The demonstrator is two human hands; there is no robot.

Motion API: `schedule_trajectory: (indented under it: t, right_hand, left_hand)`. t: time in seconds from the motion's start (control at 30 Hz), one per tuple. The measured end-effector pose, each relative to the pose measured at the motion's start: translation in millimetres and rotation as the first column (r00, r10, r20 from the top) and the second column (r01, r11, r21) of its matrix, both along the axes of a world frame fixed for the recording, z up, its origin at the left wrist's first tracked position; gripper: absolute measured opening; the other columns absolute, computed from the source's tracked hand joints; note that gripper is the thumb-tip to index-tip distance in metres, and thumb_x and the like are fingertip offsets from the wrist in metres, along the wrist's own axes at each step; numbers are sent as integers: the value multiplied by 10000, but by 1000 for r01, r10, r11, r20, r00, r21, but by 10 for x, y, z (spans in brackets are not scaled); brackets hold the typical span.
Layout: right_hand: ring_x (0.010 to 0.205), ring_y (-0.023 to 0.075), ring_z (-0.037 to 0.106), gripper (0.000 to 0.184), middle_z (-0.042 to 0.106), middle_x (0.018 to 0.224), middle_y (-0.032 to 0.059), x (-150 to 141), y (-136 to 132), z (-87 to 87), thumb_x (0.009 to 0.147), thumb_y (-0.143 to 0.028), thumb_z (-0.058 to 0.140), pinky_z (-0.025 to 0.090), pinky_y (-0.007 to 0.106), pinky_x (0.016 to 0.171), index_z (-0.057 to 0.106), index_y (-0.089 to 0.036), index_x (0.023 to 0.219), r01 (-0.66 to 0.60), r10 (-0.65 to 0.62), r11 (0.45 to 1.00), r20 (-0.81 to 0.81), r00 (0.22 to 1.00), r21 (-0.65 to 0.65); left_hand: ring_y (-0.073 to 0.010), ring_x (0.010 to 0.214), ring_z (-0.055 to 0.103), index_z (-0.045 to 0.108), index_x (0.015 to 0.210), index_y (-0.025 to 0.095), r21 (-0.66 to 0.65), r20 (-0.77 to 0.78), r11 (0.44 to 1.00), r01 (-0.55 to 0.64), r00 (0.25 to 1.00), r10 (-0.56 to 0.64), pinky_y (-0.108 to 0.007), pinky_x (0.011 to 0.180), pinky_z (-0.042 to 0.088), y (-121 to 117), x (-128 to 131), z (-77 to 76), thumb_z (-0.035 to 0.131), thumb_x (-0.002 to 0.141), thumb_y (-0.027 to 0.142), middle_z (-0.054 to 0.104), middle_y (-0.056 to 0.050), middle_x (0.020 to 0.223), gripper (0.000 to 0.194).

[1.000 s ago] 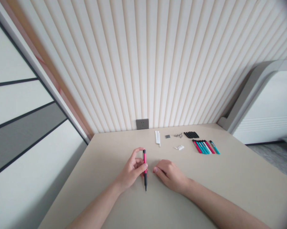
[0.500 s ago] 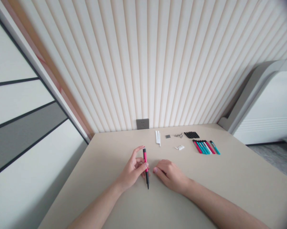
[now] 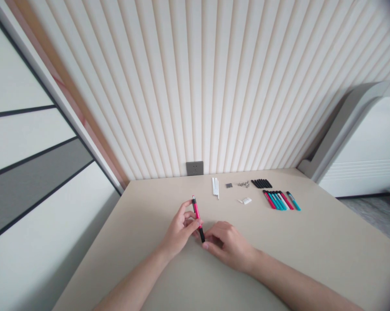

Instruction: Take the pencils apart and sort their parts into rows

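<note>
A pink and black ballpoint pen (image 3: 196, 212) is tilted in my left hand (image 3: 181, 226), gripped between thumb and fingers. Its silver push button points up and away from me, with my left index fingertip close beside it. My right hand (image 3: 229, 242) is at the pen's black lower end, thumb and index finger pinched there. The pointed tip is hidden at those fingertips.
On the table (image 3: 143, 216), towards the wall, lie white refills (image 3: 215, 188), small grey springs (image 3: 229, 185), small metallic pieces (image 3: 243, 184), white pieces (image 3: 245, 201), black grips (image 3: 261, 183) and several pink, teal and white pen barrels (image 3: 279, 200). A socket (image 3: 195, 168) is on the wall.
My right hand has moved left and nearer to me, reaching the pen's lower end. The pen has tilted more, its top shifting left and away from the index fingertip.
</note>
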State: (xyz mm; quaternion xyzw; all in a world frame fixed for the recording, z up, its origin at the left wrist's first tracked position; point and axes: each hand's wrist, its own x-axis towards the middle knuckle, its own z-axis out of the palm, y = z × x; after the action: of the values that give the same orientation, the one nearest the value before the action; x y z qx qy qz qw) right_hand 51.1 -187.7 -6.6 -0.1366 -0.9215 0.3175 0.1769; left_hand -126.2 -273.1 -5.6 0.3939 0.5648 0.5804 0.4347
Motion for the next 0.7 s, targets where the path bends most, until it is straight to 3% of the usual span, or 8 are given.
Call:
schedule_trajectory:
  t: [0.2, 0.4, 0.53, 0.7]
  right_hand:
    - [671, 134, 522, 182, 600, 703, -15, -17, -32, -10, 891, -304, 600, 375, 249, 654, 579, -206, 740, 74, -73, 996, 27, 997, -40]
    - [636, 127, 522, 148, 598, 701, -22, -12, 51, -40, 878, -275, 587, 369, 239, 599, 574, -208, 747, 235, -233, 970, 39, 972, -67]
    - [688, 152, 574, 125, 644, 752, -5, 16, 146, -39, 885, -311, 597, 399, 256, 637, 606, -217, 802, 334, -332, 942, 47, 942, -46]
    - [701, 169, 590, 91, 647, 762, 7, 43, 200, -26, 892, -296, 583, 398, 272, 643, 594, -224, 838, 380, -383, 923, 53, 922, 66]
  left_hand:
    - [-171, 736, 667, 410, 1299, 204, 26, 46, 1000, -2, 999, 1, -290, 665, 545, -17, 18, 31, 742, 797, 407, 658, 2, 832, 635]
    - [-213, 864, 687, 508, 1140, 188, 84, 68, 995, -52, 997, 46, -320, 728, 551, -12, -16, -17, 693, 848, 422, 711, -57, 905, 417]
    - [-183, 803, 671, 566, 1053, 175, 115, 41, 988, -102, 994, 98, -292, 662, 553, -1, -38, -38, 655, 879, 435, 680, -45, 909, 324]
    - [-160, 673, 632, 592, 1010, 168, 93, 57, 980, -176, 984, 171, -276, 576, 541, 5, -27, -53, 703, 824, 468, 629, 2, 750, 370]
